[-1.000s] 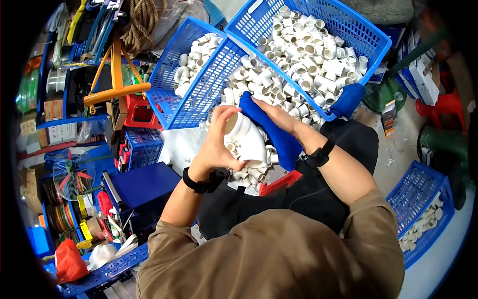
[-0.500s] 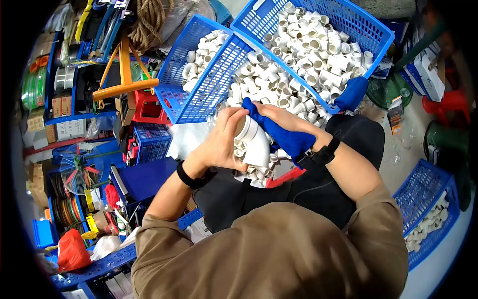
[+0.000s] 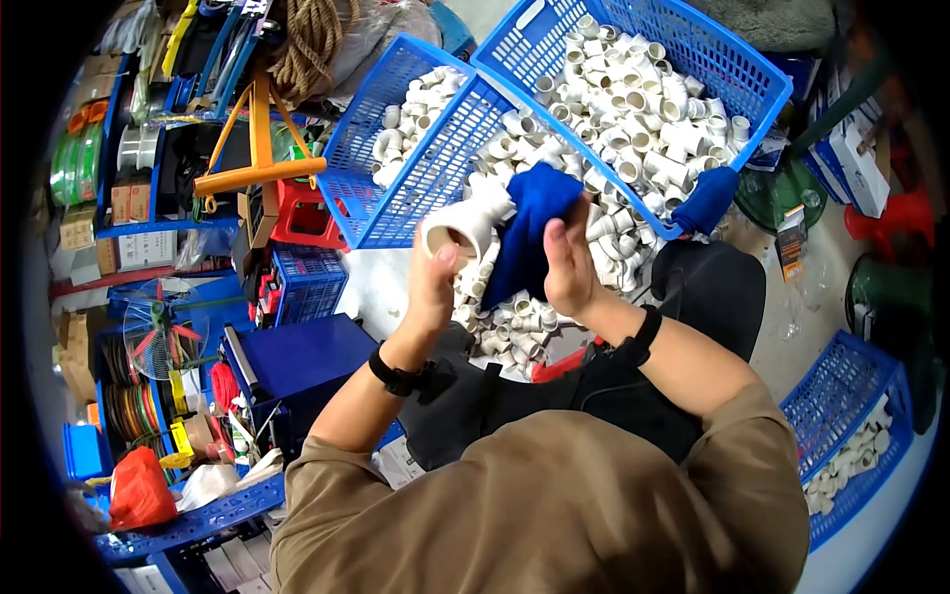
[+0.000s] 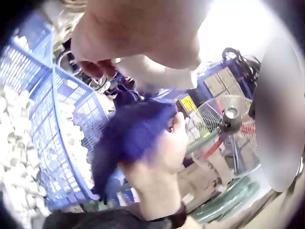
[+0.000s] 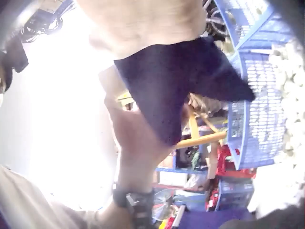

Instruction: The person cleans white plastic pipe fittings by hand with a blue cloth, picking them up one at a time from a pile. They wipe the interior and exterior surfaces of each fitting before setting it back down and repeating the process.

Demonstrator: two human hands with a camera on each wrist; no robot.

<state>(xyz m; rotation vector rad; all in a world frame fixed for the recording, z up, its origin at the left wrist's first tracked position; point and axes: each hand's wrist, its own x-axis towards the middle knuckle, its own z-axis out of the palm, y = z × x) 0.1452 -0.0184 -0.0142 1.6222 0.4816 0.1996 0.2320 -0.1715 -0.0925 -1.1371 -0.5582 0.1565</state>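
In the head view my left hand [image 3: 430, 292] grips a large white plastic pipe elbow [image 3: 473, 220], thumb at its rim and the round mouth turned toward me. Just right of the elbow, my right hand [image 3: 571, 269] holds a bunched blue cloth [image 3: 534, 213], thumb up on the near side, with most of its fingers hidden. From the left wrist, the elbow [image 4: 162, 74] shows under the left palm, with the cloth [image 4: 136, 131] close below it. The right wrist view has the cloth [image 5: 162, 78] hanging beneath the right hand, partly covering the left.
White pipe fittings [image 3: 524, 317] lie heaped in front of me. Beyond them stand a large blue basket [image 3: 752, 69] and a smaller one [image 3: 341, 183], both holding fittings. Another blue basket [image 3: 831, 396] is at right. A blue box [image 3: 297, 361] and crowded shelves [image 3: 158, 236] line the left.
The elbow has been turned in my left hand, so its mouth now faces me. My right hand has rotated thumb up, and the cloth has gone from a folded strip to a wider bunch.
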